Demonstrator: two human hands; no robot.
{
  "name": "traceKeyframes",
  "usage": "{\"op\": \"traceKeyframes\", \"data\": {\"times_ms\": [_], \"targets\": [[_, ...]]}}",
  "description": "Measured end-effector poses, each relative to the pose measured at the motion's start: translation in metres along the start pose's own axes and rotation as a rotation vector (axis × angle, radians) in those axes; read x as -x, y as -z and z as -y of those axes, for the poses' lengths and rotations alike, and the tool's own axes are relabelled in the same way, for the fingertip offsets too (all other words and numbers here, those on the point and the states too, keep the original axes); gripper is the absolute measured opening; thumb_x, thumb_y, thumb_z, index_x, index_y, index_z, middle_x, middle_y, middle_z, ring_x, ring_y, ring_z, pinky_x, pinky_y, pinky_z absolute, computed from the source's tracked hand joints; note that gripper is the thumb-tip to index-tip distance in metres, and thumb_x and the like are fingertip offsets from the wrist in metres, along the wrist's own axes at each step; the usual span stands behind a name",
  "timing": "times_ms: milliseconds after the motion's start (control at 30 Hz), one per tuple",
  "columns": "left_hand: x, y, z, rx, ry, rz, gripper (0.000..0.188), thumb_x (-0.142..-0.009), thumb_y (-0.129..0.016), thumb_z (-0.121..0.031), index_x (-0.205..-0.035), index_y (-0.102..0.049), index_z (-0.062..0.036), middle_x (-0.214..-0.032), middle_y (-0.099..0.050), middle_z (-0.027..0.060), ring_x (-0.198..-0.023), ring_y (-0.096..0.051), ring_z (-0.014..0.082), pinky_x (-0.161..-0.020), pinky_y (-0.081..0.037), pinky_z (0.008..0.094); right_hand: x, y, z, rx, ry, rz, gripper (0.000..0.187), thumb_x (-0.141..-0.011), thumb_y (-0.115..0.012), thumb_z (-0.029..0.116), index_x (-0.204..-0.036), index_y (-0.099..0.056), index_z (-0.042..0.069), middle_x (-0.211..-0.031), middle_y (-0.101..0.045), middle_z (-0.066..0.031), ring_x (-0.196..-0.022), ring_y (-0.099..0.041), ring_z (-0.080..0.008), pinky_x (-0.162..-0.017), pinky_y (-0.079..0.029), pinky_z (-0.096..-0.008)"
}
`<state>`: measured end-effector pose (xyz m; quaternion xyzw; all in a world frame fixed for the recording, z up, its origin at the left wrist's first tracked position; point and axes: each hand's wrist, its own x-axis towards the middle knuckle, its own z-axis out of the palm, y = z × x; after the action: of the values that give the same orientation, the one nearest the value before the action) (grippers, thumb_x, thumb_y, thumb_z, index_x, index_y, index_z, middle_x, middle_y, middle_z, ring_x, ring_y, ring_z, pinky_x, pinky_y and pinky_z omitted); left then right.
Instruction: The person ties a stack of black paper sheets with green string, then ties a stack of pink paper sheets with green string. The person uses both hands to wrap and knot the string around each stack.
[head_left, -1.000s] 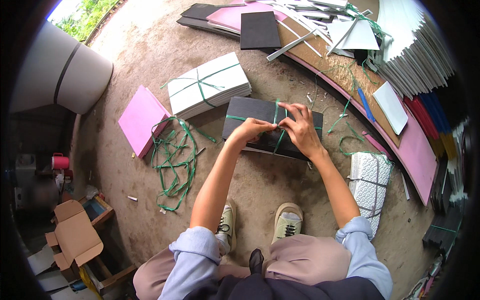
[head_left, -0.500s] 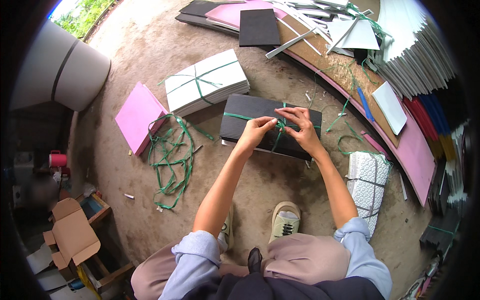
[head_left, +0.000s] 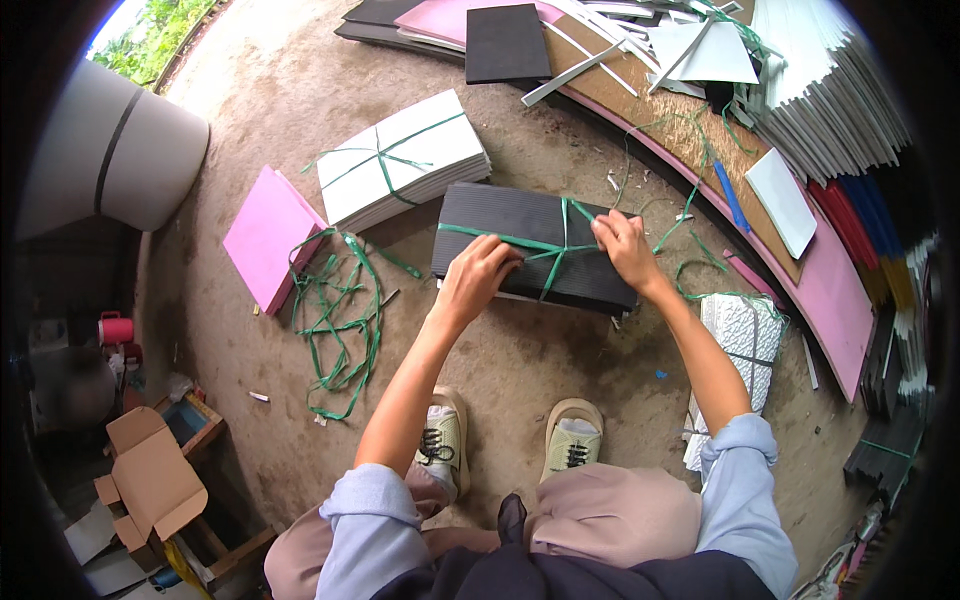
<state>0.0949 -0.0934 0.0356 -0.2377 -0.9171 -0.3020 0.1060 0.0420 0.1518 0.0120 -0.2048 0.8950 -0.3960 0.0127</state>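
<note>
A bundle of black ribbed sheets (head_left: pixel 500 205) lies on the floor in front of me, with paler layers showing under its near edge. Green plastic twine (head_left: pixel 565 235) crosses over its top and meets in a knot right of the middle. My left hand (head_left: pixel 478 275) is closed on one end of the twine at the bundle's near left. At the far right of the bundle, my right hand (head_left: pixel 628 243) pinches the other end. Both ends look stretched outward from the knot.
Left of the bundle are a tied white stack (head_left: pixel 400 155), pink sheets (head_left: pixel 272 240) and a loose tangle of green twine (head_left: pixel 340 330). On the right lie a wrapped silvery bundle (head_left: pixel 740 350), a brown board (head_left: pixel 690 145) with offcuts, and a blue cutter (head_left: pixel 731 197). An opened cardboard box (head_left: pixel 155 475) sits lower left.
My hands have moved apart from the knot, the left toward the lower left and the right to the right, drawing the twine ends out between them.
</note>
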Motion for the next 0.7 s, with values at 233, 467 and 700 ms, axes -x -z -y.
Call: {"op": "traceKeyframes", "data": {"times_ms": [233, 467, 700], "targets": [[-0.006, -0.003, 0.002, 0.095, 0.098, 0.136, 0.016, -0.080, -0.054, -0.015, -0.086, -0.052, -0.0006, -0.085, -0.048, 0.0118, -0.086, -0.047, 0.0267, -0.071, -0.041, 0.0337, 0.006, -0.007, -0.006, 0.046, -0.052, -0.136, 0.023, -0.084, -0.048, 0.020, -0.081, -0.060, 0.000, -0.069, -0.053, -0.0054, -0.066, -0.050, -0.0185, -0.076, -0.029, -0.0305], [-0.045, -0.036, -0.026, 1.383, 0.393, 0.048, 0.020, -0.090, -0.042, -0.019, -0.077, -0.042, -0.0038, -0.071, -0.046, 0.0059, -0.070, -0.043, 0.0122, -0.075, -0.037, 0.0265, -0.021, -0.007, 0.017, -1.310, -0.284, -0.039, 0.031, -0.091, -0.039, 0.024, -0.065, -0.038, 0.008, -0.056, -0.042, -0.0028, -0.050, -0.044, -0.0106, -0.057, -0.041, -0.0272], [-0.040, -0.060, -0.026, 1.009, 0.531, -0.055, 0.029, -0.094, -0.034, -0.022, -0.068, -0.034, -0.0084, -0.057, -0.029, -0.0022, -0.053, -0.028, 0.0069, -0.052, -0.032, 0.0228, -0.026, -0.020, 0.014, -0.997, -0.386, -0.107, 0.035, -0.091, -0.042, 0.020, -0.058, -0.035, 0.009, -0.050, -0.028, 0.0030, -0.040, -0.030, -0.0056, -0.039, -0.034, -0.0231]]}}
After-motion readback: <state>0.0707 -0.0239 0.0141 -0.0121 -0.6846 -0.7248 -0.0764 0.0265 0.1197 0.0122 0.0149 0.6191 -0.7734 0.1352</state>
